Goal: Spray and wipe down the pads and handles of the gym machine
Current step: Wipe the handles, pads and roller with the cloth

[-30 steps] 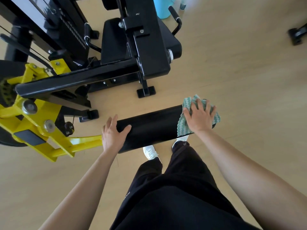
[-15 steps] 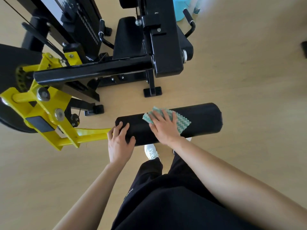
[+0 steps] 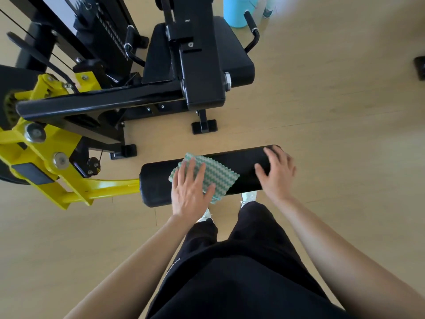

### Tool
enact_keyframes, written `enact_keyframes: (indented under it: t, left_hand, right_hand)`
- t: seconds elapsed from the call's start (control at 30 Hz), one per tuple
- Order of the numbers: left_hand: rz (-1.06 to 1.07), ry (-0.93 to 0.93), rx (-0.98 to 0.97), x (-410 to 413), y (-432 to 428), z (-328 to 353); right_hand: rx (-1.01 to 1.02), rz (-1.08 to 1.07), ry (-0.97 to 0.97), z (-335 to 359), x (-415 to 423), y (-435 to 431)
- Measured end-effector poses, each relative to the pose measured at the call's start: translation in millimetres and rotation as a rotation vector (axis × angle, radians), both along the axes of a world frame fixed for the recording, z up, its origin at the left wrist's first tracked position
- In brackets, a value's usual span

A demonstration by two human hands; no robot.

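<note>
Left hand [image 3: 190,192] presses the green-striped cloth [image 3: 220,178] flat on the roller pad [image 3: 156,187], fingers straight. Right hand [image 3: 276,173], blurred, rests spread-fingered on the pad's far end

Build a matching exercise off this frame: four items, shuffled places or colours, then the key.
Items:
1. left hand
2. right hand
3. bucket
4. lever arm

Matches:
A. yellow, joins the left end of the roller pad
B. flat on the green-and-white cloth
C. on the roller pad's right end
D. light blue, beyond the seat pad

Pairs: 1-B, 2-C, 3-D, 4-A
</note>
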State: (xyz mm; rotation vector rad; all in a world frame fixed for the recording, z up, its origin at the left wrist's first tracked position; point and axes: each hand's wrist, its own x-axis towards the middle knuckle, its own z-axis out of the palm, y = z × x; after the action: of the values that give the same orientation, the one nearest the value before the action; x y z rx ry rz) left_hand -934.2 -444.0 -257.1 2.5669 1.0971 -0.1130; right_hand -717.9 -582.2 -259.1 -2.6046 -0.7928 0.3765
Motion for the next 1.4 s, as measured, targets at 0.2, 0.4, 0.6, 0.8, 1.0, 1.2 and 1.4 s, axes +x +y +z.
enact_keyframes:
  t: [0.2, 0.4, 0.6, 0.8, 1.0, 1.2, 1.4]
  left_hand:
    - [0.045, 0.281, 0.006, 60.1, -26.5, -19.3]
    - [-0.153, 0.287, -0.057, 144.9, -50.0, -10.7]
    - [-0.316, 0.263, -0.055, 190.8, -59.0, -13.2]
    - [-0.079, 0.249, 0.0, 127.4, -26.2, -15.1]
    - [0.182, 0.309, 0.073, 32.3, 23.6, -14.4]
    - [0.325, 0.349, 0.03, 20.3, 41.2, -18.1]
    - [0.144, 0.352, -0.065, 71.3, 22.0, -16.1]
  right_hand:
    - [0.103, -0.353, 0.713, -9.2, 58.4, -24.5]
    - [0.2, -0.435, 1.027, -15.0, 76.2, -39.9]
    - [0.199, -0.501, 1.075, -22.0, 86.1, -36.1]
    - [0.142, -0.506, 0.997, -30.3, 95.9, -5.0]
    - [-0.05, -0.205, 0.799, -26.3, 104.9, 25.0]
    - [-0.136, 0.084, 0.684, -35.3, 111.1, 26.8]
    - [0.075, 0.097, 0.581, -31.8, 89.8, -4.4]
